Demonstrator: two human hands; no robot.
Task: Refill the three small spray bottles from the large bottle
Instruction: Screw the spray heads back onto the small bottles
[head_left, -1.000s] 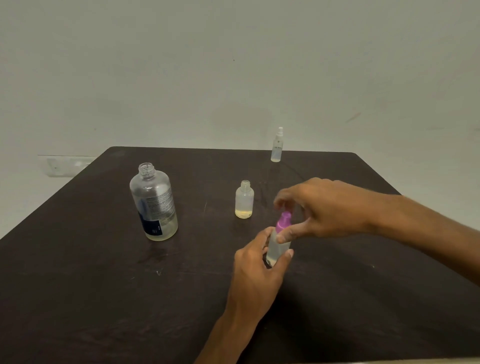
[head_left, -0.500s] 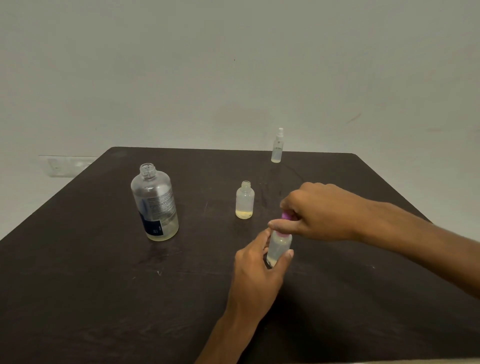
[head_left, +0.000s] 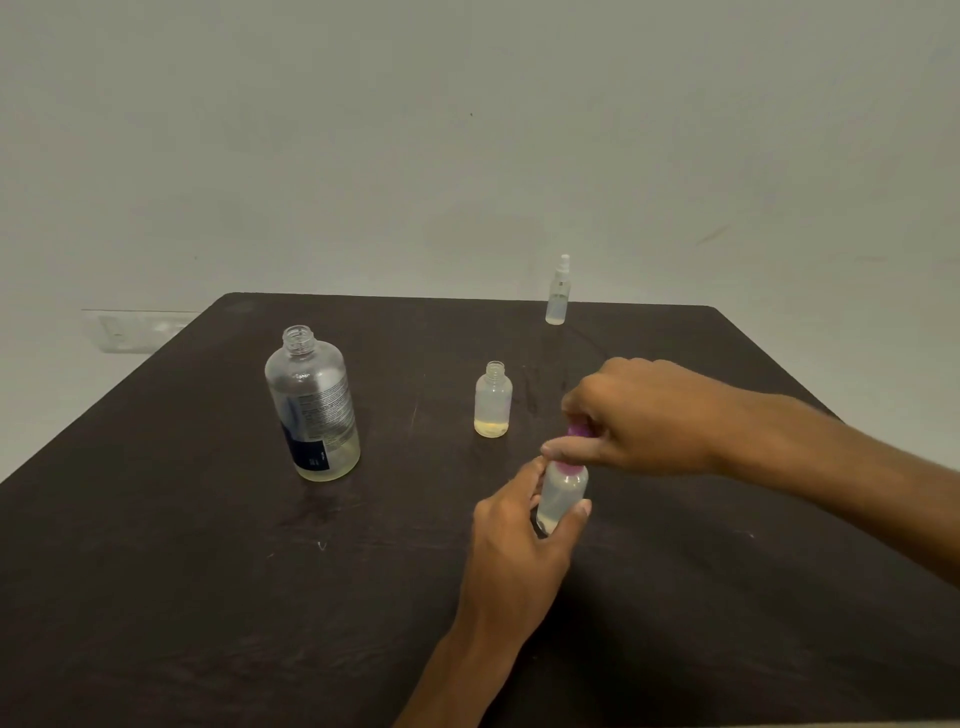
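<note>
A small clear spray bottle (head_left: 561, 493) stands near the table's middle, and my left hand (head_left: 514, 540) grips its body from the near side. My right hand (head_left: 639, 415) pinches its purple spray top (head_left: 577, 430) from above, hiding most of it. A second small bottle (head_left: 493, 400), with no cap and a little yellowish liquid at its bottom, stands just behind. The third small bottle (head_left: 559, 291), fitted with a white spray top, is at the far edge. The large clear bottle (head_left: 312, 405) stands uncapped on the left with a little liquid at its bottom.
Everything rests on a dark brown table (head_left: 208, 571) set against a plain pale wall. A white switch plate (head_left: 132, 330) is on the wall behind the table's far left corner.
My right hand has lowered onto the purple spray top and closed around it, so less of the purple shows. My left hand has kept its grip on the bottle.
</note>
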